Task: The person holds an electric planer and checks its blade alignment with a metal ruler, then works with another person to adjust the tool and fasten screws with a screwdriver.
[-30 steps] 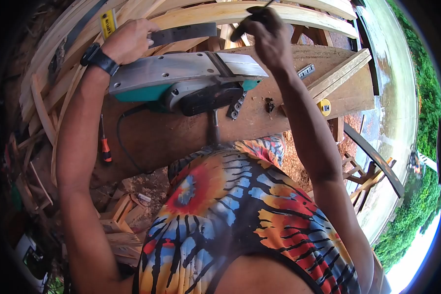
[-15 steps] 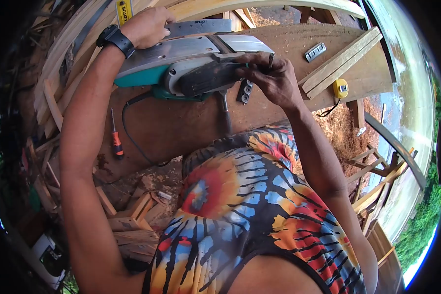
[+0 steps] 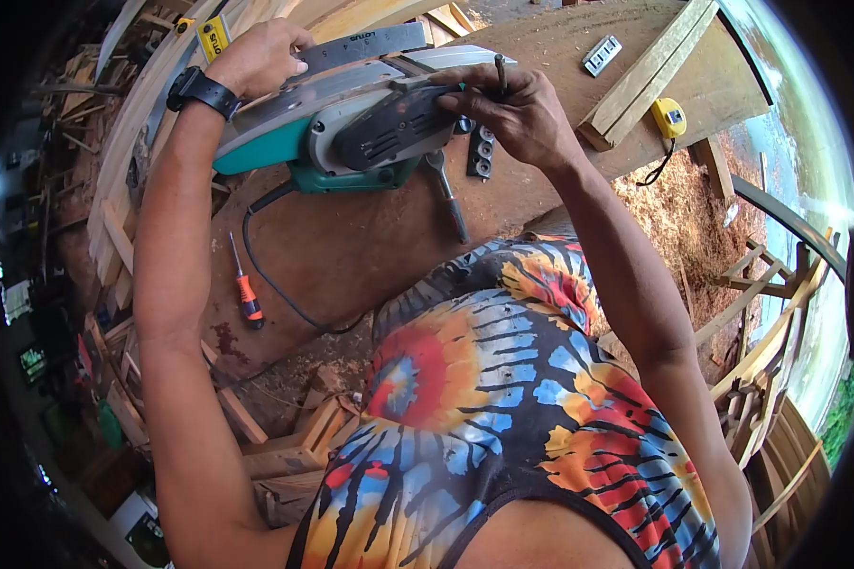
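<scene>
One planer (image 3: 370, 133), crosswise before you

It's on the table (image 3: 351, 247), long axis left to right. Your left hand (image 3: 261, 59) grips a steel rule (image 3: 365, 47) along the planer's far edge; hand-to-planer contact, can't tell. Your right hand (image 3: 522, 109) is nearer: fingers at the planer's right end, pinching a thin dark stick (image 3: 500, 71). Planer sits between both hands.

The right fingers (image 3: 479, 78) (earlier clear of it) have reached the planer (image 3: 387, 131).

Multicoloured tie-dye-patterned top (image 3: 489, 398), black wristwatch (image 3: 206, 93)
</scene>
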